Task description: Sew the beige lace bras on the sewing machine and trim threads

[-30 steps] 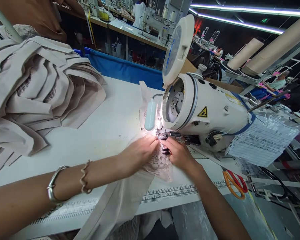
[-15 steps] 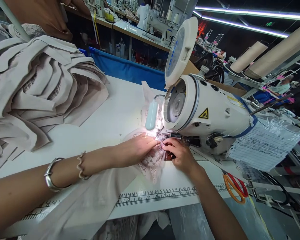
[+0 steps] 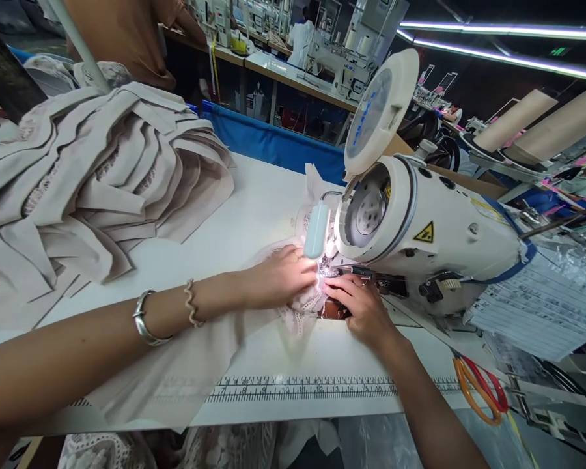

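Note:
My left hand [image 3: 279, 279] lies flat on a beige fabric piece with a lace edge [image 3: 300, 311], pressing it down just left of the needle of a white sewing machine [image 3: 420, 231]. My right hand [image 3: 361, 305] rests on the same fabric right of the needle, fingertips pinching the lace under the lit presser area. The beige fabric [image 3: 185, 371] trails from the needle toward me and over the table's front edge. A small lamp [image 3: 317, 229] glares on the needle zone, hiding detail there.
A big heap of beige cut pieces [image 3: 78, 195] fills the table's left. A ruler strip [image 3: 297, 389] runs along the front edge. Orange-handled scissors [image 3: 481, 387] lie at the right, beside plastic-wrapped papers [image 3: 542, 299]. A person in a brown top [image 3: 127, 32] stands behind the table.
Both hands have slid the lace piece in closer under the needle. The beige fabric has spread flatter across the table's front. The camera has shifted, so the machine appears further right.

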Demonstrator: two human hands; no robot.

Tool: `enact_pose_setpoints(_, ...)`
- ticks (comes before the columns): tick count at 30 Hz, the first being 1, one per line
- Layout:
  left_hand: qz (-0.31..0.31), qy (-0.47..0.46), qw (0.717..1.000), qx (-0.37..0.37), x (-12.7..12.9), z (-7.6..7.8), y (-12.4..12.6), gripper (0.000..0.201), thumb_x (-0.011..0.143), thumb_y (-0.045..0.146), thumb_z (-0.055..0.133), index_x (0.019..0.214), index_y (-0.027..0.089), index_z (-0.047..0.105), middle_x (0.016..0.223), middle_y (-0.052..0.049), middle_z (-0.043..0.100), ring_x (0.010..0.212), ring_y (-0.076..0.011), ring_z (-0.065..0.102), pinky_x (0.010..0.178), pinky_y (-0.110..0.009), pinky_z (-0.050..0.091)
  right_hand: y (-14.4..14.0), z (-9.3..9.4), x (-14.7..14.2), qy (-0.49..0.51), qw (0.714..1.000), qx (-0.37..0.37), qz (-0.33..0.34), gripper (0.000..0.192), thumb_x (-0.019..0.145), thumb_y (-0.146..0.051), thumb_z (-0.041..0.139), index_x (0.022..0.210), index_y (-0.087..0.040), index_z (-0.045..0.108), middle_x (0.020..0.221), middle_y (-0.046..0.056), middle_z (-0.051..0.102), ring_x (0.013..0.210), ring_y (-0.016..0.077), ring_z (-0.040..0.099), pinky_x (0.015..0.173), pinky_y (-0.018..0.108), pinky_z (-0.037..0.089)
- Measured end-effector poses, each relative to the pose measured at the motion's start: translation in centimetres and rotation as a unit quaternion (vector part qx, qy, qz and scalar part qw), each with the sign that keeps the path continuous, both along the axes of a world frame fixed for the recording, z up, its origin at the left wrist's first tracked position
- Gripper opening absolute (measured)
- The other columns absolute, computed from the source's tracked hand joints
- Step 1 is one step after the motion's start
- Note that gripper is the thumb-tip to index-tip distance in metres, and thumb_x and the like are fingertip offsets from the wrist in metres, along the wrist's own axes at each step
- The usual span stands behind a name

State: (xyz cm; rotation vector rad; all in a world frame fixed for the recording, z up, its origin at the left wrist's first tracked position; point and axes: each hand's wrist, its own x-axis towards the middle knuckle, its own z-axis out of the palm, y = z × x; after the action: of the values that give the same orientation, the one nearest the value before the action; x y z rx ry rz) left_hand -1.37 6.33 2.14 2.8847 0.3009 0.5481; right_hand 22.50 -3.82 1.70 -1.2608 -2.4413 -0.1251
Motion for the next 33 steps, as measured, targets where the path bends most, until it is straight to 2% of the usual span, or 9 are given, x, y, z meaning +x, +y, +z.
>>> enact_pose_setpoints(3, -0.091, 0.001, 0.996, -0.014, -0.4, 0.7, -0.4, 0.032, 0.093, 0.000, 0.039, 0.101, 0.016, 0.066, 0.109, -0.011, 0.069, 0.098, -0.0217, 0.062, 0.087, -0.036, 0.045, 0.0, 0.0, -0.2, 0.030, 0.999, 0.013, 0.022, 0.046, 0.084, 0.006, 0.043, 0.108, -0.021, 0.071, 0.112, 0.007, 0.076, 0.105, 0.0228, 0.065, 0.085, 0.038, 0.056)
enact_pose_setpoints(6, -0.141, 0.030, 0.989, -0.033, -0.8, 1.2, -0.7, 0.033, 0.089, 0.007, 0.058, 0.118, 0.020, 0.063, 0.118, -0.010, 0.068, 0.102, -0.0222, 0.061, 0.086, -0.036, 0.045, 0.1, 0.1, -0.4, 0.064, 0.997, 0.030, 0.042, 0.039, 0.087, 0.005, 0.046, 0.103, -0.020, 0.070, 0.104, 0.007, 0.076, 0.099, 0.0215, 0.066, 0.082, 0.036, 0.057)
enact_pose_setpoints(8, -0.123, 0.039, 0.992, -0.010, -0.8, 1.1, -1.2, 0.040, 0.087, 0.022, 0.070, 0.126, 0.023, 0.062, 0.119, -0.010, 0.065, 0.100, -0.0244, 0.060, 0.082, -0.037, 0.045, 0.2, 0.1, -0.4, 0.082, 0.995, 0.038, 0.047, 0.035, 0.089, 0.004, 0.047, 0.104, -0.019, 0.069, 0.102, 0.008, 0.076, 0.097, 0.0212, 0.066, 0.080, 0.035, 0.057)
enact_pose_setpoints(10, -0.079, 0.030, 0.996, 0.038, -0.6, 0.7, -1.7, 0.047, 0.087, 0.037, 0.074, 0.129, 0.019, 0.061, 0.111, -0.011, 0.066, 0.089, -0.0239, 0.059, 0.073, -0.036, 0.043, 0.2, 0.0, -0.4, 0.094, 0.993, 0.044, 0.049, 0.034, 0.090, 0.002, 0.047, 0.107, -0.019, 0.069, 0.103, 0.009, 0.076, 0.097, 0.0214, 0.066, 0.081, 0.035, 0.058)
enact_pose_setpoints(14, -0.036, 0.017, 0.990, 0.136, 0.2, -0.2, -2.7, 0.043, 0.088, 0.044, 0.074, 0.110, 0.008, 0.066, 0.095, -0.010, 0.065, 0.077, -0.0214, 0.055, 0.061, -0.034, 0.040, 0.2, 0.1, -0.3, 0.096, 0.993, 0.056, 0.050, 0.038, 0.089, 0.003, 0.043, 0.107, -0.018, 0.069, 0.104, 0.010, 0.076, 0.098, 0.0223, 0.066, 0.083, 0.037, 0.059)
enact_pose_setpoints(18, -0.037, 0.004, 0.989, 0.144, 0.4, -0.3, -2.7, 0.029, 0.087, 0.040, 0.075, 0.090, 0.012, 0.065, 0.094, -0.009, 0.068, 0.079, -0.0215, 0.057, 0.068, -0.034, 0.045, 0.2, 0.5, -0.5, 0.099, 0.991, 0.053, 0.072, 0.033, 0.089, 0.001, 0.048, 0.099, -0.020, 0.071, 0.099, 0.007, 0.077, 0.093, 0.0213, 0.067, 0.078, 0.035, 0.058)
enact_pose_setpoints(24, -0.033, -0.009, 0.993, 0.114, 0.3, 0.1, -2.2, 0.010, 0.096, 0.021, 0.057, 0.090, 0.014, 0.063, 0.089, -0.008, 0.067, 0.075, -0.0202, 0.055, 0.065, -0.034, 0.042, 0.2, 0.4, -0.6, 0.080, 0.992, 0.069, 0.067, 0.036, 0.084, 0.007, 0.047, 0.099, -0.018, 0.068, 0.099, 0.006, 0.078, 0.090, 0.0212, 0.067, 0.079, 0.036, 0.057)
enact_pose_setpoints(29, -0.010, -0.014, 0.991, 0.133, 0.4, 0.2, -2.2, 0.015, 0.095, 0.010, 0.050, 0.097, 0.013, 0.064, 0.086, -0.009, 0.064, 0.068, -0.0195, 0.048, 0.060, -0.034, 0.036, 0.2, -0.2, -0.3, 0.046, 0.997, 0.053, 0.034, 0.048, 0.082, 0.009, 0.042, 0.114, -0.018, 0.065, 0.109, 0.007, 0.077, 0.098, 0.0225, 0.067, 0.084, 0.038, 0.056)
enact_pose_setpoints(33, 0.000, -0.027, 0.989, 0.148, 0.5, 0.1, -2.2, 0.019, 0.092, 0.002, 0.047, 0.092, 0.011, 0.064, 0.089, -0.011, 0.064, 0.072, -0.0198, 0.048, 0.064, -0.035, 0.038, 0.1, 0.1, -0.6, 0.034, 0.997, 0.064, 0.033, 0.040, 0.085, 0.006, 0.044, 0.106, -0.018, 0.068, 0.109, 0.006, 0.077, 0.098, 0.0224, 0.066, 0.083, 0.037, 0.056)
